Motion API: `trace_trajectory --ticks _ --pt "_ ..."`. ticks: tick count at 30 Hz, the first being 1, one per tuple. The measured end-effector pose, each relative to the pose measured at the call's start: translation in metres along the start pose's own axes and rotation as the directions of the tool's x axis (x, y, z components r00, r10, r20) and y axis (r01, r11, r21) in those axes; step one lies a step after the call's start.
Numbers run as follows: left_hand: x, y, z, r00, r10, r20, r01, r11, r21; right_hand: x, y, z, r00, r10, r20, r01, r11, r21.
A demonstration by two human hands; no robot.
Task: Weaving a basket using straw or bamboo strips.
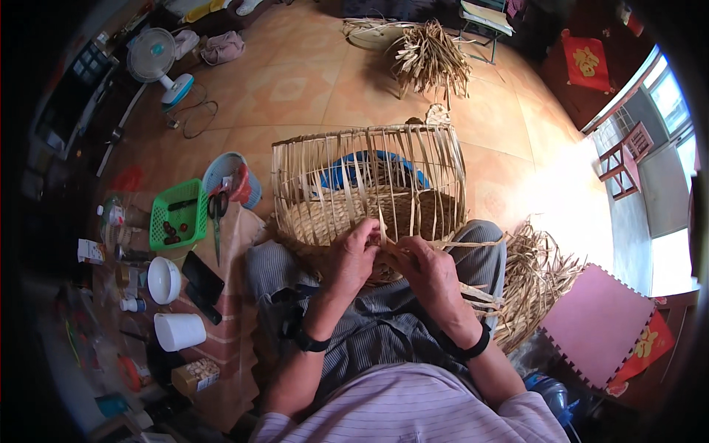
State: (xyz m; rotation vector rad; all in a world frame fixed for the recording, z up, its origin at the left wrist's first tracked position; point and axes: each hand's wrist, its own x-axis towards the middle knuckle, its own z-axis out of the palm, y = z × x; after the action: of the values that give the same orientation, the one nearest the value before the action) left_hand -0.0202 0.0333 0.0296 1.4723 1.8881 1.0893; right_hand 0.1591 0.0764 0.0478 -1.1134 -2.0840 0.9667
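Note:
A partly woven straw basket (317, 219) rests at my lap between my knees. Its lower wall is tightly braided, while spaced upright strands run above it to a rim on the far side. At the near edge of the weave, my left hand (356, 255) is closed in a pinch at an upright straw strand (382, 216). Right beside it, my right hand (430, 275) has its fingers closed on a flat straw strip (476, 243), whose loose end trails right over my knee. The fingertips nearly meet, and the exact crossing of the strands between them is hidden.
On my left, a low table holds scissors (217, 221), a green basket (156, 227), a white bowl (164, 280), a white cup (181, 332) and a dark phone (203, 277). A straw heap (535, 277) and pink foam mat (594, 325) lie right. A fan (153, 55) stands far left.

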Motion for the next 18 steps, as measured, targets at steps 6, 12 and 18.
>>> trace_trajectory --ticks 6,12,18 --pt "-0.009 -0.011 -0.002 0.998 0.049 0.045 -0.047 0.998 -0.040 -0.004 0.007 -0.003 0.989 -0.146 0.030 0.149 0.969 -0.200" --pt "-0.017 -0.006 -0.010 0.959 0.270 0.084 -0.278 0.954 0.108 0.006 0.020 -0.014 0.975 -0.178 0.133 0.213 0.914 -0.345" --pt "-0.015 0.001 -0.019 0.951 0.263 0.161 -0.286 0.948 0.141 0.001 0.023 -0.026 0.978 -0.181 0.108 0.208 0.907 -0.367"
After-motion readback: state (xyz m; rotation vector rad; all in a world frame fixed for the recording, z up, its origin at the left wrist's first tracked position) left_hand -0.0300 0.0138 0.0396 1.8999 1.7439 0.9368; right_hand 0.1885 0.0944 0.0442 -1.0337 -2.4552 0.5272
